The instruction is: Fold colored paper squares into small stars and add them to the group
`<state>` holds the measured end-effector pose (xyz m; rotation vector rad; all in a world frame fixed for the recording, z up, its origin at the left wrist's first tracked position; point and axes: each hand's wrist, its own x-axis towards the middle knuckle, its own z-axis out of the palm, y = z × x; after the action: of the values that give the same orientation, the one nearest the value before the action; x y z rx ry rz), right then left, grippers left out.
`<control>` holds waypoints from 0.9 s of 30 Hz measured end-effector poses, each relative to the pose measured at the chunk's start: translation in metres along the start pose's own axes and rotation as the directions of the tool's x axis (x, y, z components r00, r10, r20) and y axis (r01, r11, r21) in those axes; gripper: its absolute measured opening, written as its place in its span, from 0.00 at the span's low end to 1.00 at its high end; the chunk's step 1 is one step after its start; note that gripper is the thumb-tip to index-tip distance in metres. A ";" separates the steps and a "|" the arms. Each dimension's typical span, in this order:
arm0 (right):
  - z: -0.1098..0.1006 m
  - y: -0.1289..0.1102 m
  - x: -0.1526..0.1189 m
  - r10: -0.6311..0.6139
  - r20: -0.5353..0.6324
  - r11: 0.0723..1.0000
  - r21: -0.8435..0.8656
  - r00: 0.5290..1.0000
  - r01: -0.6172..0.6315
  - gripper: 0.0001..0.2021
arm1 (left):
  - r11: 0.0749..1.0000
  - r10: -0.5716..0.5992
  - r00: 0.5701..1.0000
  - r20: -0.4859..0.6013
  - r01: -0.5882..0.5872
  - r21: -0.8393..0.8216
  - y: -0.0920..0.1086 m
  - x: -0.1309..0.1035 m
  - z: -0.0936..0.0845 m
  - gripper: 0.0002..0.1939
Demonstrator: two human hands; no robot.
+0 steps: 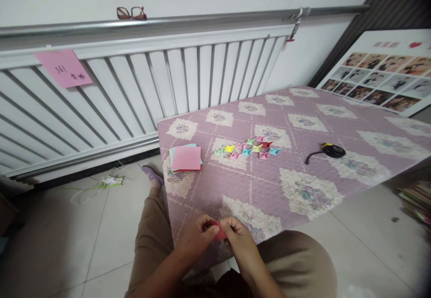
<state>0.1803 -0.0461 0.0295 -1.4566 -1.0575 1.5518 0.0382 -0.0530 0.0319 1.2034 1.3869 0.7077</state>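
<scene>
My left hand (198,237) and my right hand (238,239) meet over the near edge of the table, both pinching a small piece of red paper (220,232) between thumbs and fingers. The paper's exact shape is partly hidden by the fingers. Farther up the purple tablecloth (215,190) lies a stack of coloured paper (186,158) with a pink sheet on top. To its right, several small folded paper pieces (247,152) in green, yellow, pink, blue and red sit grouped in rows.
A black object with a short cord (334,150) lies on the table's right part. Behind the table stand a white radiator (198,71) and a photo board (380,73). Glasses (132,14) rest on the pipe. A power strip (113,181) is on the floor at left.
</scene>
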 end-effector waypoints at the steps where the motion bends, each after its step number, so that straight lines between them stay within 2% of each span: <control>1: -0.001 0.001 0.001 0.001 -0.003 1.000 0.012 1.000 -0.001 0.16 | 0.999 -0.029 0.999 0.029 0.029 -0.015 -0.001 0.000 0.001 0.09; 4: -0.002 0.001 0.003 -0.007 -0.006 0.999 0.036 1.000 0.007 0.16 | 0.996 -0.080 0.994 0.073 0.082 -0.025 0.000 -0.002 0.004 0.09; 9: 0.002 0.000 0.002 0.046 0.000 0.986 0.158 0.999 -0.045 0.18 | 1.000 -0.011 1.000 0.007 0.011 0.003 0.009 -0.004 0.009 0.08; 12: 0.002 0.001 0.003 0.075 0.028 0.978 0.191 0.997 -0.079 0.18 | 0.998 -0.057 0.998 -0.009 0.057 -0.007 0.011 -0.004 0.010 0.09; 16: -0.004 0.004 0.007 0.072 0.064 0.987 0.136 0.995 -0.081 0.16 | 0.986 -0.165 0.985 -0.047 0.164 -0.034 0.004 -0.002 0.012 0.12; 21: -0.009 0.010 0.013 0.061 0.075 0.997 0.032 0.995 -0.064 0.11 | 0.978 -0.198 0.979 -0.055 0.193 -0.075 -0.007 0.001 0.016 0.13; 24: -0.010 0.011 0.015 0.056 0.071 0.998 -0.016 0.996 -0.055 0.09 | 0.986 -0.163 0.987 -0.003 0.163 -0.029 -0.014 0.005 0.011 0.13; 27: -0.012 0.014 0.017 0.070 0.082 0.996 -0.067 0.994 -0.064 0.09 | 0.994 -0.020 0.999 -0.034 0.023 0.106 -0.017 0.013 -0.001 0.10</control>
<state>0.1914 -0.0352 0.0100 -1.4949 -1.1280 1.6529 0.0344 -0.0463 0.0120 1.2627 1.4787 0.6480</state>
